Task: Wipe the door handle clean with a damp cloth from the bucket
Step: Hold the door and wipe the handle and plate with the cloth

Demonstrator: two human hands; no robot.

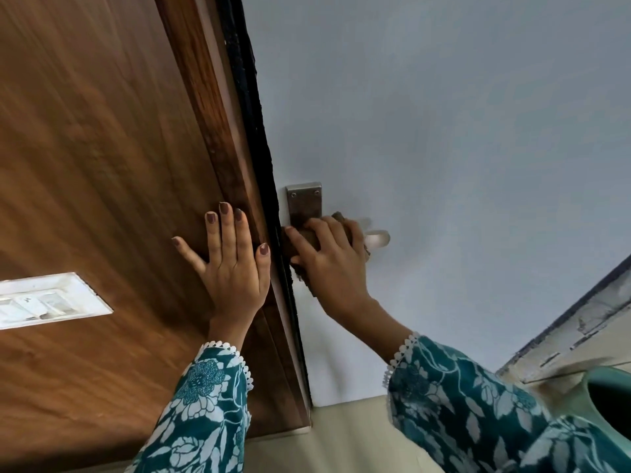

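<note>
The metal door handle (377, 238) sticks out from a steel backplate (304, 203) on the pale blue door (444, 131). My right hand (329, 264) presses a brown cloth (309, 238) against the handle's base and the lower backplate; only the lever's rounded tip shows past my fingers. My left hand (227, 259) lies flat, fingers spread, on the brown wooden door frame (218, 131), holding nothing. The teal bucket (604, 394) peeks in at the lower right edge, its inside dark.
A white switch plate (47, 300) sits in the wood panel at the left. A black seal strip (254, 114) runs along the door's edge. A grey skirting board (580, 322) slants at the right, above a cream floor (348, 438).
</note>
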